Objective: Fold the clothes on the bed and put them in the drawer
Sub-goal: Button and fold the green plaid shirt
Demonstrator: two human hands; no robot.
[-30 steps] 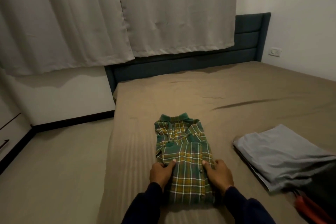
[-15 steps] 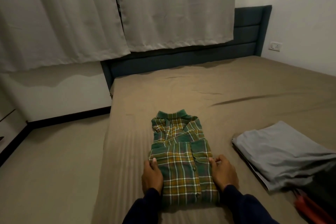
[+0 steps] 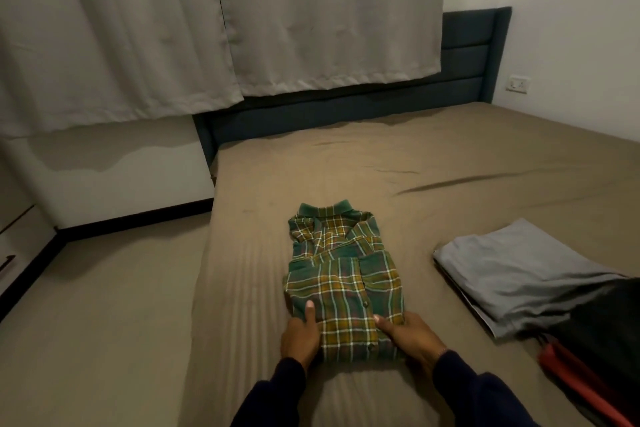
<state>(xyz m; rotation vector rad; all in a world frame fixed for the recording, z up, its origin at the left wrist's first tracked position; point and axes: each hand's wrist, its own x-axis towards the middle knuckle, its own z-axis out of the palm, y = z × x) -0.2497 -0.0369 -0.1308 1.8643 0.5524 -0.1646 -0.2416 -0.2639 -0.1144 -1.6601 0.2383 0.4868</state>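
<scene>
Single head-worn wide-angle view, looking forward and down across bed from near edge; close over both hands and folded plaid shirt at bottom centre; faces headboard and curtains; floor at left, wall socket far right; edges bent by lens

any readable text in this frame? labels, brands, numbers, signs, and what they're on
None readable.
Plaid shirt: no visible tag or print, only the check pattern.
Grey folded garment: no lettering shows.
Wall socket: any marking is too small to read.
Red and black items at the right edge: no text shows, too dark to be sure.
</scene>
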